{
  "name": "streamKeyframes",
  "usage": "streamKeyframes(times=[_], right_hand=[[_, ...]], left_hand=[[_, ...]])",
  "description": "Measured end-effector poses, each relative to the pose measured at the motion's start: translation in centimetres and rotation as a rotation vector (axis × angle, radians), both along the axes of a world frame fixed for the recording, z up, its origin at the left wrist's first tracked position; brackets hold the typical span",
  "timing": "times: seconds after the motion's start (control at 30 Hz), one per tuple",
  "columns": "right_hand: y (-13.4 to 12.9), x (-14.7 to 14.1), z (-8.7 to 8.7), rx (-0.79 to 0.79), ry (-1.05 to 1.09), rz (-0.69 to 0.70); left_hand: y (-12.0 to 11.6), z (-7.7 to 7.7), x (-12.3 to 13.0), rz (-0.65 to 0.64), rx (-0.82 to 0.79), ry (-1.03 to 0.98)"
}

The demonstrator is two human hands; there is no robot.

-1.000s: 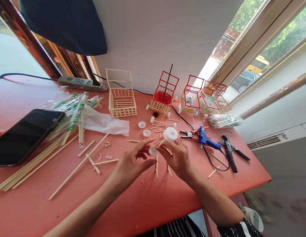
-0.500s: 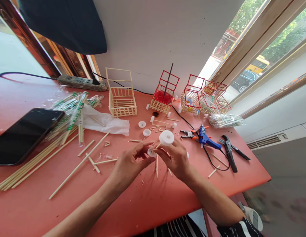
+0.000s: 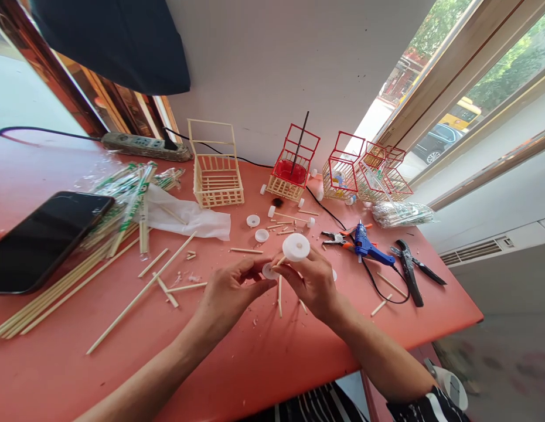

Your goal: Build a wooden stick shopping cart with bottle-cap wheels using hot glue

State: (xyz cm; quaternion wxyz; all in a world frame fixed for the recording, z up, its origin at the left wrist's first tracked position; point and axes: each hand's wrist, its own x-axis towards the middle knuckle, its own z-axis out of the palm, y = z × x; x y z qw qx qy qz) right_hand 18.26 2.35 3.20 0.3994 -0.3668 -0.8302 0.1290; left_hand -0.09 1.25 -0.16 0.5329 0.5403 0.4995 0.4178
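Over the front middle of the table, both hands meet. My left hand (image 3: 232, 291) pinches a small white bottle cap (image 3: 269, 272) between thumb and fingers. A short wooden stick (image 3: 279, 261) is gripped by my right hand (image 3: 315, 281), one end of it at that cap. A larger white plastic cap (image 3: 296, 248) sits above the right fingers, with a pale stick end showing at its centre; whether both sticks are one piece is hidden. Just beyond lie a loose white cap (image 3: 261, 235) and another upturned cap (image 3: 253, 221).
Stick-built carts stand along the wall: a plain one (image 3: 218, 196) and several red-trimmed ones, including one with a red bowl (image 3: 290, 171). To the right lie a blue glue gun (image 3: 369, 249), pliers (image 3: 336, 238) and cutters (image 3: 408, 269). Chopsticks (image 3: 70, 281) and a phone (image 3: 48, 240) lie left.
Almost nothing differs. Both hands stay together on the caps and stick, with only a very slight shift of the view and of the larger cap.
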Motion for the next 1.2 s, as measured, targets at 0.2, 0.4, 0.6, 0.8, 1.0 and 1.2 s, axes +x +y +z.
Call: streamKeyframes(times=[0.2, 0.4, 0.6, 0.8, 1.0, 1.2], right_hand=[[0.1, 0.0, -0.2, -0.027, -0.006, 0.007], [0.1, 0.1, -0.2, -0.034, -0.019, 0.000], [0.2, 0.1, -0.3, -0.030, -0.039, -0.013], [0.1, 0.1, -0.2, -0.027, -0.035, -0.013], [0.1, 0.0, 0.1, -0.034, -0.018, -0.019], [0.1, 0.0, 0.0, -0.003, -0.005, -0.001]], left_hand=[[0.0, 0.2, 0.0, -0.001, 0.006, -0.004], [-0.1, 0.5, 0.1, 0.003, 0.003, -0.007], [-0.1, 0.2, 0.0, -0.003, 0.017, -0.007], [-0.1, 0.4, 0.0, -0.032, 0.011, -0.024], [-0.1, 1.0, -0.1, -0.054, 0.023, 0.040], [0.0, 1.0, 0.1, -0.057, 0.012, -0.019]])
